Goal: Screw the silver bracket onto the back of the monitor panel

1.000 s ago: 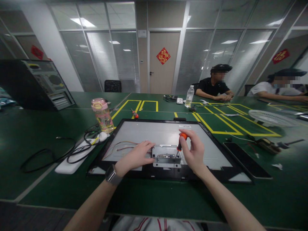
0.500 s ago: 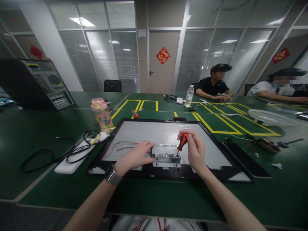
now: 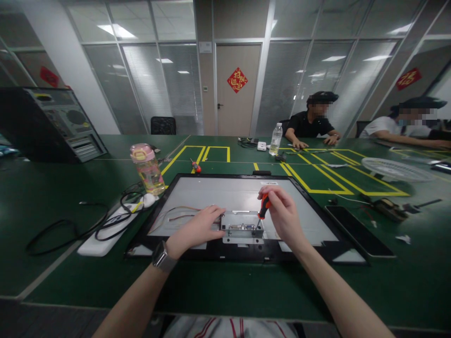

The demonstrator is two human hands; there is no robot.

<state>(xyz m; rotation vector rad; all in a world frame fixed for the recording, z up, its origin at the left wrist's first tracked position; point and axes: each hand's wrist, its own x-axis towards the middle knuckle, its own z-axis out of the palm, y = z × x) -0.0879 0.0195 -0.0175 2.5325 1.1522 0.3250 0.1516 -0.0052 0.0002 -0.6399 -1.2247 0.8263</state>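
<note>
A flat monitor panel [image 3: 197, 188] lies face down in its black frame on the green table. A small metal bracket box [image 3: 243, 225] sits at the panel's near middle. My left hand [image 3: 197, 228] rests flat beside the box's left edge, fingers stretched onto the panel, a watch on the wrist. My right hand [image 3: 283, 213] is closed around an orange-handled screwdriver [image 3: 264, 205], its tip down at the box's right end. Thin coloured wires [image 3: 176, 213] run across the panel to the left.
A pink-lidded bottle [image 3: 147, 169], black cables on a white board [image 3: 105, 227] and a computer case [image 3: 52, 124] are at left. A dark flat panel [image 3: 357, 230], small parts and a fan guard [image 3: 398, 170] lie right. Two people sit at the far side by a water bottle [image 3: 276, 140].
My right hand has turned and lowered on the screwdriver, covering more of its handle. My left hand stays put. A person at the far side moved their arms apart.
</note>
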